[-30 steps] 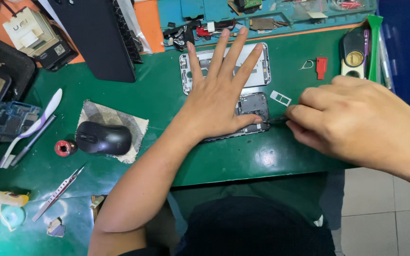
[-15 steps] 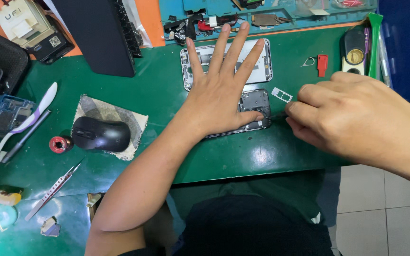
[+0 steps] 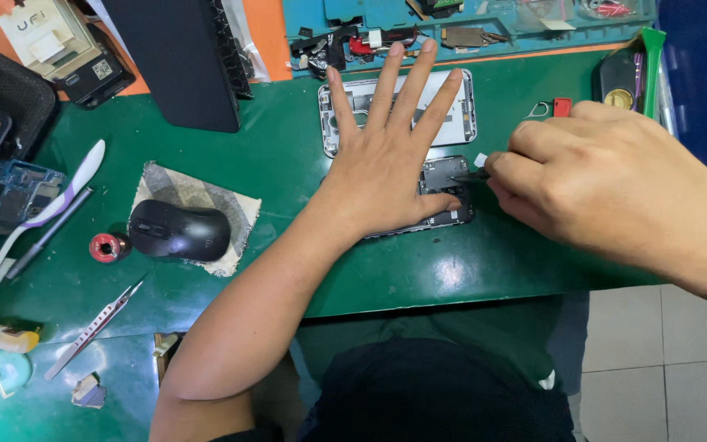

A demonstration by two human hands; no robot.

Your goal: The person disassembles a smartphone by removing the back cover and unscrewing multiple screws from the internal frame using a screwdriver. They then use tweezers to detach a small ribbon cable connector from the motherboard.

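Bare green mat [image 3: 452, 270] lies open in front of the opened phone [image 3: 443, 192]. The left hand [image 3: 386, 164] covers its middle, the right hand [image 3: 599, 188] crowds its right end. A computer mouse [image 3: 177, 231] and tweezers [image 3: 92, 327] occupy the left; a parts tray [image 3: 484, 24] blocks the far edge.

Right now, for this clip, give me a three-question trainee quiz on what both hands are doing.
1. True or false: the left hand lies flat, fingers spread, on the opened phone.
2. Which hand holds a thin dark tool to the phone? A. left B. right
3. What lies under the black mouse?
Key: 1. true. 2. B, the right hand. 3. A patterned cloth.
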